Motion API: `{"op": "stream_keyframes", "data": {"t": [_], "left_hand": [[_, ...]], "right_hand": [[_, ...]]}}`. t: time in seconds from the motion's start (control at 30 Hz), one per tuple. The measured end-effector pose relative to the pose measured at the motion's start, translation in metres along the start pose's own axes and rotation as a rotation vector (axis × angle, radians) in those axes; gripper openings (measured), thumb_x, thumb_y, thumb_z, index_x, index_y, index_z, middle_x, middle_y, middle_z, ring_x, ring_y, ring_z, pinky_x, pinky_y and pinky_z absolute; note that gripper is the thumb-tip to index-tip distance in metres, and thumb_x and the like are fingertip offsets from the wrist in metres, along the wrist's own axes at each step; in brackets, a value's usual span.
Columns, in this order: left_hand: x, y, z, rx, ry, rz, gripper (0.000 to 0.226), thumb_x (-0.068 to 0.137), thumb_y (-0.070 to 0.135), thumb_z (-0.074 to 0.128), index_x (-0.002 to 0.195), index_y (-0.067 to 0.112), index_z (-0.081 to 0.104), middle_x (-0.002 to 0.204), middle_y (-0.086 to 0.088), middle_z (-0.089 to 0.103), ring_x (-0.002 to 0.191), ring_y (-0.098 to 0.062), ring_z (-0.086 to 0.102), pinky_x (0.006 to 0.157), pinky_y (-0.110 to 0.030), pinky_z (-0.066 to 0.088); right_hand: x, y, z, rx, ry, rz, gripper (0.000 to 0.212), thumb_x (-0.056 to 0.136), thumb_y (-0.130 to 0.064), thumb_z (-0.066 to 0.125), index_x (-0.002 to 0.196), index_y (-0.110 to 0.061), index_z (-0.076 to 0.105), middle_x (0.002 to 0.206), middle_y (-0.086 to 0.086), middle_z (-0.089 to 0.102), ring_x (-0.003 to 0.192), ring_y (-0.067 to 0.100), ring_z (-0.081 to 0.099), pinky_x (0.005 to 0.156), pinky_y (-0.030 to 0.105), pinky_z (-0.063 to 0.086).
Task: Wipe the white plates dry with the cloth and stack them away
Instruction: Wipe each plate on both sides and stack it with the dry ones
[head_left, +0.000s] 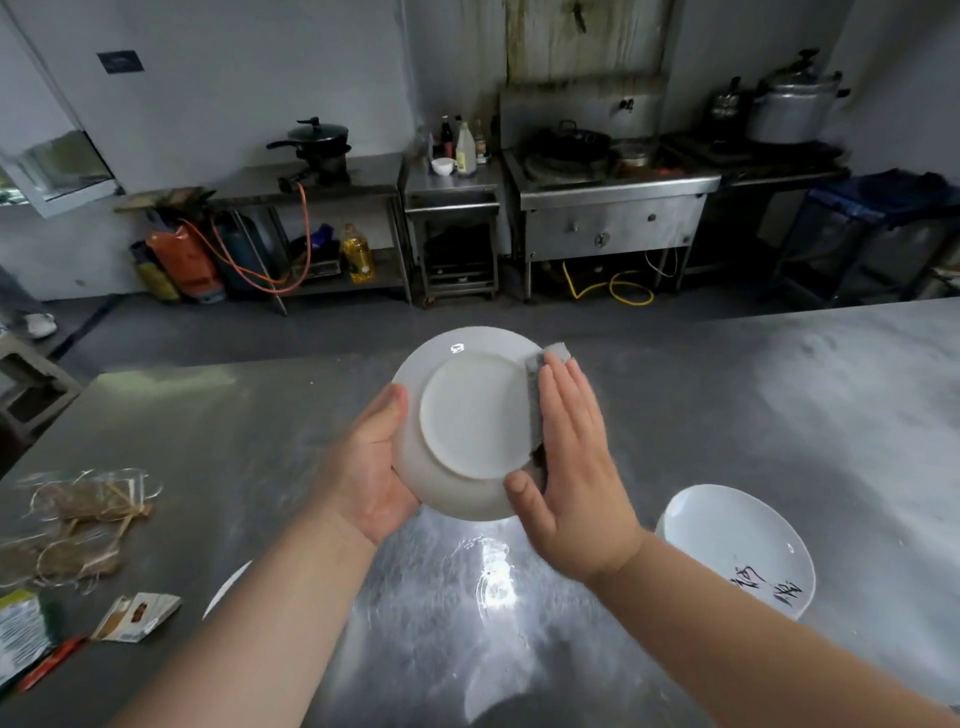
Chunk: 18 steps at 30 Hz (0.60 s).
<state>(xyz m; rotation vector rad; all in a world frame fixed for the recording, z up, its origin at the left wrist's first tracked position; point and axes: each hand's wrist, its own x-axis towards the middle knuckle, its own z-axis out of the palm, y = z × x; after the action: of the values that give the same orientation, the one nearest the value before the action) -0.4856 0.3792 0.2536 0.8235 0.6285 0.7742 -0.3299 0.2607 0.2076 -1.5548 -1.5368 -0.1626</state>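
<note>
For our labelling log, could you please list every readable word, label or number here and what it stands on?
None can be read for certain.
White round painted plate on the steel table: black brush-style characters, too blurred.
Green printed packet at the left edge: small print, illegible.
Dark rectangular wall plaque: too small.
White round plate held up: small mark near the rim, illegible.

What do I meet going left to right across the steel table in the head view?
Torn packet → white plate rim showing beside the left forearm → left hand → held white plate → right hand → white plate with black markings.
</note>
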Motion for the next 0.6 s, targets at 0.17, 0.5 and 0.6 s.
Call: {"op": "stream_keyframes", "data": {"t": [0.17,0.5,0.6], "left_hand": [[0.007,-0.019,0.003,-0.08,0.103,-0.002,0.051,0.111,0.04,0.034,0.149,0.011,0.051,0.139,-0.019,0.065,0.129,-0.035,0.063,0.11,-0.057,0.046],[0.015,-0.023,0.025,-0.171,0.122,0.007,0.04,0.114,0.039,0.034,0.14,0.018,0.056,0.131,-0.019,0.07,0.118,-0.038,0.069,0.1,-0.06,0.053],[0.007,-0.021,0.02,-0.165,0.016,0.009,0.041,0.114,0.029,0.032,0.146,0.01,0.051,0.135,-0.021,0.067,0.124,-0.037,0.066,0.098,-0.057,0.057]], "right_hand": [[-0.03,-0.009,0.025,-0.066,-0.054,0.071,0.093,0.106,-0.066,0.021,0.162,0.008,0.009,0.174,0.019,-0.002,0.16,0.039,-0.007,0.129,0.056,0.009],[-0.026,-0.033,0.034,-0.026,0.015,0.195,0.087,0.107,-0.063,0.015,0.164,0.001,0.002,0.175,0.008,-0.013,0.16,0.033,-0.017,0.13,0.049,0.0],[-0.008,-0.016,0.022,-0.024,0.08,0.138,0.086,0.108,-0.061,0.017,0.162,0.005,0.011,0.174,0.016,0.0,0.161,0.037,-0.006,0.13,0.053,0.008]]}}
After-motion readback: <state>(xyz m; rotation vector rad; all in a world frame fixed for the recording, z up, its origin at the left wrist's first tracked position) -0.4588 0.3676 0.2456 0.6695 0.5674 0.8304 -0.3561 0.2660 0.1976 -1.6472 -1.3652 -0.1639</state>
